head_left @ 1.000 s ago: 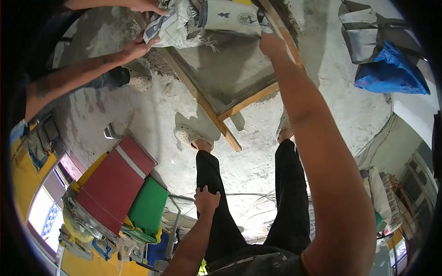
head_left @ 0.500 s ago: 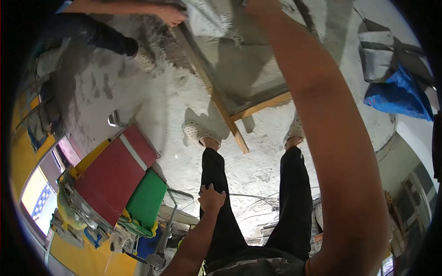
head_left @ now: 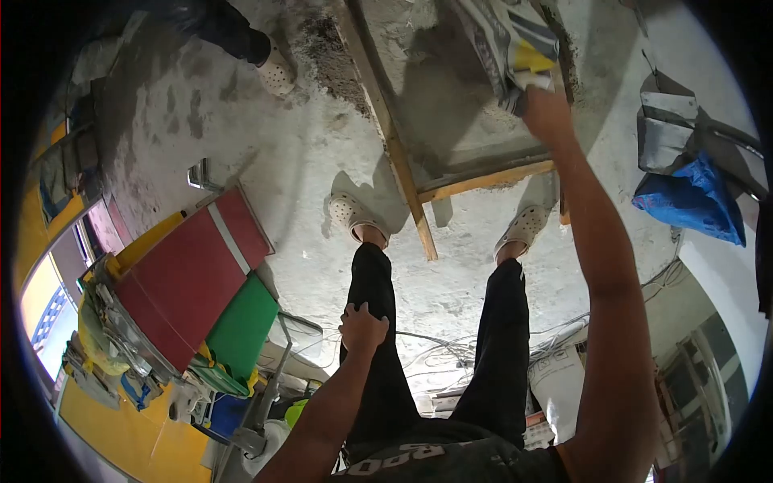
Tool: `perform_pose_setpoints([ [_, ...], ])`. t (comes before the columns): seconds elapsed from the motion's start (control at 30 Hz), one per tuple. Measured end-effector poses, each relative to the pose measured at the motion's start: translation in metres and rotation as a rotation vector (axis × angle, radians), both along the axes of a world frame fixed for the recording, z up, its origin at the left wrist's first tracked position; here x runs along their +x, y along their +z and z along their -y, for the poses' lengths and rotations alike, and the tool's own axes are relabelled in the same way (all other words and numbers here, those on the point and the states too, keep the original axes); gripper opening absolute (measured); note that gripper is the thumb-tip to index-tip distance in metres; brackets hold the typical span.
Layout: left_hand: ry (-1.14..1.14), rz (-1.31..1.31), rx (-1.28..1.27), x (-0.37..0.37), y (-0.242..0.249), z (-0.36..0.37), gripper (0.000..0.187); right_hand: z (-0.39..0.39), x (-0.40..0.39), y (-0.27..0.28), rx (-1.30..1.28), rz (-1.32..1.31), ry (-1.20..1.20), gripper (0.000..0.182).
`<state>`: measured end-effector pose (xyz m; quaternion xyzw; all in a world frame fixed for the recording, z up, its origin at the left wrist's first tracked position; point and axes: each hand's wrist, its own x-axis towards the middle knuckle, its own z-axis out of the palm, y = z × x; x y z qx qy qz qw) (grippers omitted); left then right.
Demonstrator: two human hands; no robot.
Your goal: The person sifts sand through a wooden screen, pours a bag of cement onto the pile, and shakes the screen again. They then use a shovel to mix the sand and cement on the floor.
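My right hand is closed on the end of a grey-and-yellow bag, above the wet grey patch inside the wooden frame. My left hand rests on my left knee, over the black trousers, with its fingers bent and spread, holding nothing. The long wooden strip of the frame runs down between my feet. Whatever lies behind the bag is hidden.
Another person's leg and shoe are at the upper left. Red and green boards lean at the left, near a small metal piece. At the right is a blue bag. Cables lie behind my feet.
My right hand has come down and to the right with the bag. The other person's hand and arm have gone out of view. My left hand stays on the knee.
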<state>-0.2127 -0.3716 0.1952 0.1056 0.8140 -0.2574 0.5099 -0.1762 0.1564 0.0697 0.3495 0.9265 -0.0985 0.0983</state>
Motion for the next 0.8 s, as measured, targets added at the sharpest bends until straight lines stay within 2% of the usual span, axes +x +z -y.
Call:
perform_pose_setpoints([
  [0.07, 0.001, -0.008, 0.009, -0.002, 0.002, -0.002, 0.066, 0.019, 0.017, 0.004, -0.047, 0.109, 0.002, 0.017],
  [0.2, -0.001, -0.016, 0.026, -0.002, 0.003, -0.001, 0.065, 0.046, 0.051, -0.003, -0.092, 0.026, -0.136, 0.016],
  [0.47, 0.026, -0.025, 0.031, 0.000, 0.002, 0.000, 0.065, 0.062, 0.047, -0.022, -0.063, -0.029, -0.183, 0.017],
  [0.7, 0.029, -0.008, 0.011, 0.001, 0.000, 0.001, 0.066, 0.078, 0.042, -0.026, -0.117, -0.199, -0.290, 0.032],
  [0.8, 0.026, 0.009, 0.004, 0.000, -0.002, -0.002, 0.066, 0.077, 0.037, -0.028, -0.088, -0.224, -0.346, 0.031],
])
